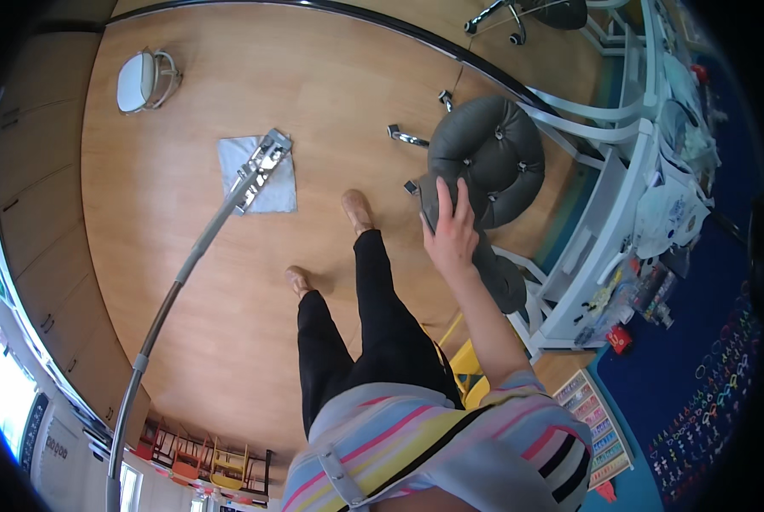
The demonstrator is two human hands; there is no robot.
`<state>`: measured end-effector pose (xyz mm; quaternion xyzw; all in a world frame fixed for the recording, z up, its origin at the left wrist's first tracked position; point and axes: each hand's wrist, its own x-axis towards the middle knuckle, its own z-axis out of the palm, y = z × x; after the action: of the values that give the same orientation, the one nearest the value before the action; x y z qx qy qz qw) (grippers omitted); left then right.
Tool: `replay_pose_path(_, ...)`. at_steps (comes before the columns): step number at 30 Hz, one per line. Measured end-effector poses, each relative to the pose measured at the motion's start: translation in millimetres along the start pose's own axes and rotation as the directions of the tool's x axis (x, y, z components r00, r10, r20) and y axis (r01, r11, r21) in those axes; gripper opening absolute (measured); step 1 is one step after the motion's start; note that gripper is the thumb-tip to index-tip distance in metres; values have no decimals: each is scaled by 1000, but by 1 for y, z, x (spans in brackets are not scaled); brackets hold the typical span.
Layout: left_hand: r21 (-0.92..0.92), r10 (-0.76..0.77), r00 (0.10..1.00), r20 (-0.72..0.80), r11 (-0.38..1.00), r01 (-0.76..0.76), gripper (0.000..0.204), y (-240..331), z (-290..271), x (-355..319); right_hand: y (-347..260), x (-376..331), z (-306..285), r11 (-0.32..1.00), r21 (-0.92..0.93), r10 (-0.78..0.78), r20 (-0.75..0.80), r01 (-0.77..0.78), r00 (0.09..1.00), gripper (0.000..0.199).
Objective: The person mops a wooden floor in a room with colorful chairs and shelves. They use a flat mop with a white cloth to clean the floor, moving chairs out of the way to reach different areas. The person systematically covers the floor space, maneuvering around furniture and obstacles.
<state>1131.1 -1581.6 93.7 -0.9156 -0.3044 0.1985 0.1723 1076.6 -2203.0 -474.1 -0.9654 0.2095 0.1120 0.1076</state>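
Note:
My right hand (453, 235) is on the top edge of the grey backrest (503, 280) of a swivel chair, its fingers reaching over the padding toward the seat. The round tufted seat (487, 158) is dark grey and stands on chrome legs with casters. My left hand is out of view. On the left a flat mop has a long grey pole (190, 264) that runs down to the lower edge. Its metal head (263, 171) lies on a light grey-blue cloth (284, 194) on the floor. What supports the pole's upper end is hidden.
A small white-topped stool (136, 83) stands at the far left. Cabinets (45, 213) line the left wall. White desks (582, 247) stand at right, beside a blue surface with many small items (697, 392). A yellow chair (469, 367) is close to my right leg.

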Motion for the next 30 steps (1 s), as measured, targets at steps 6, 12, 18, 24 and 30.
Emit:
replay_pose_path(6, -45, 46, 999, 3, 998, -46, 36, -16, 15, 2, 29, 85, -13, 955, -14, 297, -48, -298, 954, 60)
replay_pose_path(12, -105, 47, 999, -1, 993, -47, 27, -46, 25, 9, 131, 127, -36, 797, -175, 575, -74, -578, 815, 57)
replay_pose_path(18, -195, -1, 1000, 0, 981, 1, 19, -98, 42, 20, 151, 82, -23, 796, -334, 457, -214, -505, 863, 88)
replay_pose_path(24, -399, -23, 996, -83, 917, -12, 12, -158, 73, 35, -85, -10, 172, 897, 430, -18, 258, -98, 966, 14)
replay_pose_path(30, 9, 134, 990, -53, 991, -133, 45, -82, 113, -122, -433, -193, 95, -85, 253, -569, 782, -964, 256, 55)
